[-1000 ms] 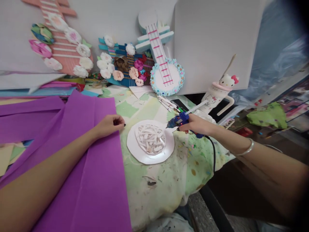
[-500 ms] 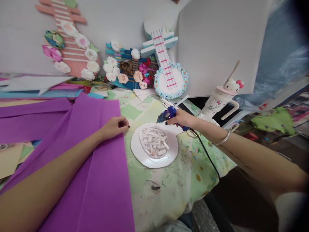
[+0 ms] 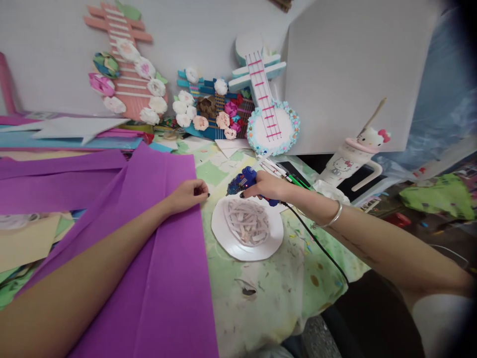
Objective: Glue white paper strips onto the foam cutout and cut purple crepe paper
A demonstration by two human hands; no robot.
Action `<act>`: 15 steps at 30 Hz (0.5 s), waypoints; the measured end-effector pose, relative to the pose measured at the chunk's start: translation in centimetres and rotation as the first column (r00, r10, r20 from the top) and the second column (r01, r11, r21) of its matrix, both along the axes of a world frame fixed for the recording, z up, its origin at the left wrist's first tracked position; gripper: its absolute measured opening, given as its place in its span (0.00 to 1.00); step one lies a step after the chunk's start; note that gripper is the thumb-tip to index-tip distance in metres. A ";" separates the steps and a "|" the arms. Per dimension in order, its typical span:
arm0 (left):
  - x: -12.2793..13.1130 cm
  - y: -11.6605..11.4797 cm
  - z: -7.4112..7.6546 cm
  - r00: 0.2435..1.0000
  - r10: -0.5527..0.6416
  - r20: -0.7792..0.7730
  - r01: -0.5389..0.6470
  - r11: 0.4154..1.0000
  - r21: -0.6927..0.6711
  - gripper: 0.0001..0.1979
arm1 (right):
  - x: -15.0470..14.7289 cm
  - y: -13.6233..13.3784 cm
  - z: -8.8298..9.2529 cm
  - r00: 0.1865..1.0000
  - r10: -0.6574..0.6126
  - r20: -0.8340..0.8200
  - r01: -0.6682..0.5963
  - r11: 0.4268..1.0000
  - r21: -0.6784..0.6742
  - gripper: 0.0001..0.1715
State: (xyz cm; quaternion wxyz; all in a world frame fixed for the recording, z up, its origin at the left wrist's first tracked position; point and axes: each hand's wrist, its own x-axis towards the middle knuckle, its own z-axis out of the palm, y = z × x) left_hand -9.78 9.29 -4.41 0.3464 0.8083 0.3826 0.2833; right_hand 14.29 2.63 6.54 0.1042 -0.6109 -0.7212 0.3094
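A blue hot glue gun [image 3: 244, 179] is gripped in my right hand [image 3: 270, 186], its black cord trailing down to the right. Its nozzle points left, just above the far left edge of a white disc [image 3: 261, 253]. On that disc lies a rounded patch of white strips [image 3: 248, 221], heaped crosswise. My left hand [image 3: 189, 195] rests at the right edge of a large purple sheet [image 3: 175, 278], fingers loosely curled, with nothing visible in them. A small gap separates it from the disc.
Decorated guitar shapes [image 3: 274, 124] lean against the wall at the back. White sticks [image 3: 270, 166] and a green pen [image 3: 296, 181] lie behind my right hand. A white tumbler [image 3: 345, 161] with a straw stands at right. Stacked coloured sheets [image 3: 63, 132] lie at left.
The glue gun and my right hand have moved left across the disc's far side. My left hand has stayed by the sheet's edge. The whole view has shifted slightly.
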 end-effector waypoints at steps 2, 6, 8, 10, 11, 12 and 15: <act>0.0 0.0 0.0 1.000 0.000 0.008 0.001 1.000 -0.005 0.06 | -0.7 -0.6 0.1 0.999 0.030 -0.015 -0.030 0.999 -0.024 0.16; 0.0 0.0 0.1 1.000 0.004 0.007 -0.004 1.000 -0.006 0.06 | -1.4 -1.4 0.2 0.994 0.099 -0.048 -0.103 0.991 -0.088 0.15; 0.0 0.0 0.1 1.000 0.004 0.004 -0.004 1.000 -0.007 0.06 | -1.6 -1.5 0.2 0.988 0.139 -0.065 -0.145 0.982 -0.117 0.13; 0.0 -0.1 0.2 1.000 0.003 0.006 -0.003 1.000 -0.004 0.06 | -1.5 -1.5 0.3 0.987 0.147 -0.063 -0.154 0.981 -0.122 0.12; 0.0 -0.1 0.2 1.000 0.001 0.007 -0.001 1.000 -0.003 0.06 | -1.5 -1.4 0.3 0.988 0.141 -0.059 -0.147 0.982 -0.119 0.11; 0.0 -0.1 0.2 1.000 -0.002 0.009 0.002 1.000 -0.002 0.06 | -1.4 -1.3 0.2 0.989 0.134 -0.058 -0.140 0.983 -0.117 0.11; 0.0 0.0 0.2 1.000 -0.006 0.011 0.006 1.000 -0.004 0.06 | -1.2 -1.0 -0.1 0.985 0.145 -0.094 -0.156 0.979 -0.133 0.10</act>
